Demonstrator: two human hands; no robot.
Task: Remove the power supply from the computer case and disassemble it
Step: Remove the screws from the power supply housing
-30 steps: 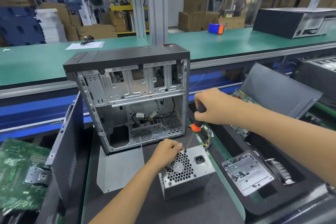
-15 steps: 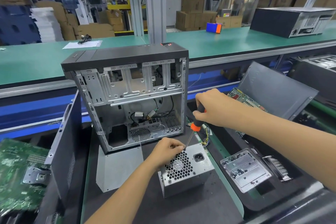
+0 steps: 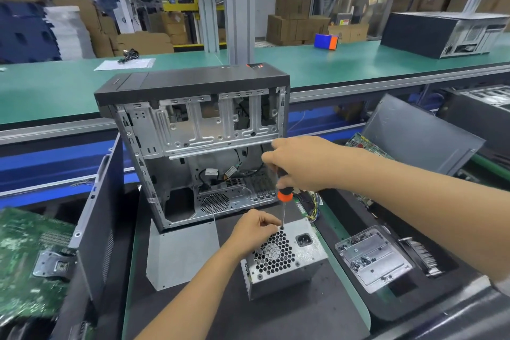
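Slippage worried me: my right hand (image 3: 309, 164) gripped the screwdriver (image 3: 284, 196) while left fingers (image 3: 269, 225) pinched beside its tip on the power supply (image 3: 284, 259).

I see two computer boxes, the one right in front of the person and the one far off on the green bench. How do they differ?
The near case stands upright with its side open, showing a mostly stripped metal frame and a few cables; the far case lies flat on the green bench, side closed. The near one sits beside its removed power supply, on which both hands work; nobody touches the far one. Both have dark outer panels and bare metal rears.
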